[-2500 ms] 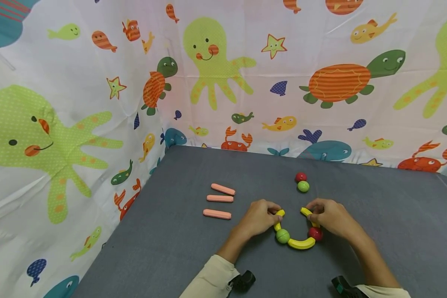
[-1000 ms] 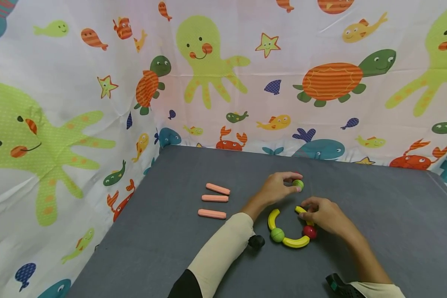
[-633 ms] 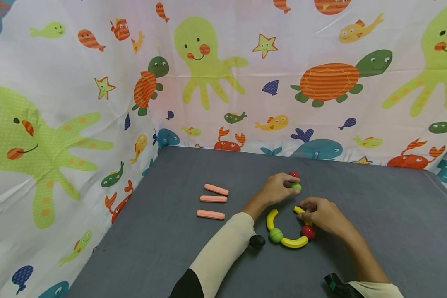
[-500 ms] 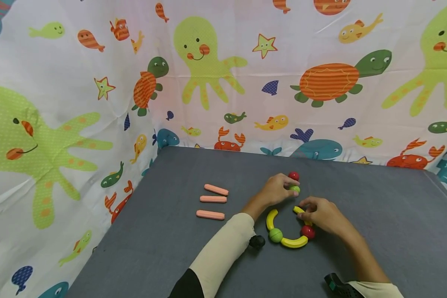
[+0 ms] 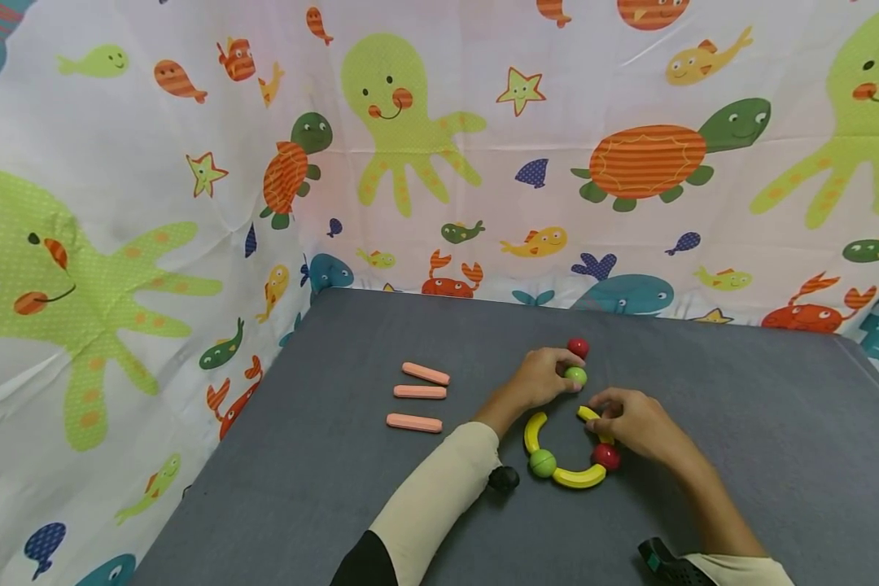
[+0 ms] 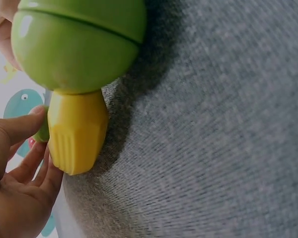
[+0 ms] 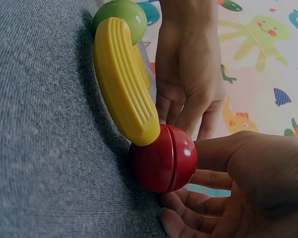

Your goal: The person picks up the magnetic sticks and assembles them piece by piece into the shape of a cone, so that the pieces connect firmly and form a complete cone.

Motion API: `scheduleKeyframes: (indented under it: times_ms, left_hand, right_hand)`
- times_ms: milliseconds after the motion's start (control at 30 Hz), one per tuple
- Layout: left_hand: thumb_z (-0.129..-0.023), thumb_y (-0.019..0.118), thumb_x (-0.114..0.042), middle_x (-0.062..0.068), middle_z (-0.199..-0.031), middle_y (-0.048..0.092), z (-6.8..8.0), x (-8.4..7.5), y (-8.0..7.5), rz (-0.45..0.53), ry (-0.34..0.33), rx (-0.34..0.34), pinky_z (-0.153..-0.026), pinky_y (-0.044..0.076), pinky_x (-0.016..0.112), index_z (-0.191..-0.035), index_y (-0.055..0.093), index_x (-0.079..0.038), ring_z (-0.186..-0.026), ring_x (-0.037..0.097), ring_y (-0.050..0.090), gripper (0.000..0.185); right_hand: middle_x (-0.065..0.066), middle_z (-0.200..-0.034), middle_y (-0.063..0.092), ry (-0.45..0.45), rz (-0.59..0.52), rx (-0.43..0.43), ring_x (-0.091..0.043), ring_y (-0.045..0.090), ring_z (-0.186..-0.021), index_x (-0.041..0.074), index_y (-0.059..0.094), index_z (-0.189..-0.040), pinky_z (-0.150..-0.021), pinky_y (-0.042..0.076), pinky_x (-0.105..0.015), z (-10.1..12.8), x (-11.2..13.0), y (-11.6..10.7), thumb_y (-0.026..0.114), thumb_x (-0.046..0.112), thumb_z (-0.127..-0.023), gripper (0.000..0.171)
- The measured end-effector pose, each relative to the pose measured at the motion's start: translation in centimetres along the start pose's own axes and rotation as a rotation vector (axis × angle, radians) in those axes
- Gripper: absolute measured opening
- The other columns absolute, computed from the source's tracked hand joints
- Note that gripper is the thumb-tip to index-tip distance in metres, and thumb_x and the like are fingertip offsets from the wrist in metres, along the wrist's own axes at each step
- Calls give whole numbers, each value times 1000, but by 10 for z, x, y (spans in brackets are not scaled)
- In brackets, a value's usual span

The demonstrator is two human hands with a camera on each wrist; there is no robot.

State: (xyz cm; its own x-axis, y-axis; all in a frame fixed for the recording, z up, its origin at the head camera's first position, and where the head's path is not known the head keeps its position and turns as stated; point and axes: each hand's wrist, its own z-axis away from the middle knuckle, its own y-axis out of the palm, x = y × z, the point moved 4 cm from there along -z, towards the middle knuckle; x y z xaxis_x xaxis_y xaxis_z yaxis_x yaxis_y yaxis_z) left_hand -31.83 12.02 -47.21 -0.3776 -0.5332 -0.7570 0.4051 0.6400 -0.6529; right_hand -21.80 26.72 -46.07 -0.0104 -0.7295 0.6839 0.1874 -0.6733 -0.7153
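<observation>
Drawn back from the red ball (image 5: pixel 577 347), the left hand (image 5: pixel 538 379) pinches the loose green ball (image 5: pixel 575 376). Her right hand (image 5: pixel 633 423) pinches the chain's yellow end piece (image 5: pixel 588 414).

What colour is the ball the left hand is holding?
Green. The ball pinched by the left hand shows best in the head view, just below a red ball.

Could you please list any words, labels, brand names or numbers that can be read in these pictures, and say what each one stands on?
None: no words, numbers or brand marks show in any view.
The curtain bears only pictures of sea animals.
The yellow curved pieces, the green ball held by the left hand, the red ball and the pink sticks are plain.
</observation>
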Motion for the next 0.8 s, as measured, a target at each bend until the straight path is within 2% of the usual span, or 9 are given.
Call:
scheduleKeyframes:
  times_ms: [367,600,800]
  left_hand:
    - [-96,81,-19,1,-125,71,9,2,-6,-5,15,-22,-87,50,20,-139,72,-16,-102,9,61,43]
    - [-94,84,-21,-4,-118,72,15,11,-10,34,-3,-36,-79,50,19,-127,78,-15,-93,4,61,34]
    - [-93,85,-21,-7,-118,75,22,16,-12,130,23,-24,-84,53,19,-125,78,-16,-99,4,67,34]
  right_hand:
    - [-2,-81,64,6,9,-5,-18,55,-70,1,75,-116,-58,41,-30,-1,0,2,76,19,-96,28]
    - [-1,-79,64,12,26,-15,-18,55,-69,2,76,-111,-58,42,-30,-2,0,3,76,18,-95,23]
    - [-2,-81,64,22,27,-18,-18,55,-71,2,76,-110,-60,43,-31,-2,-1,3,74,18,-96,22]
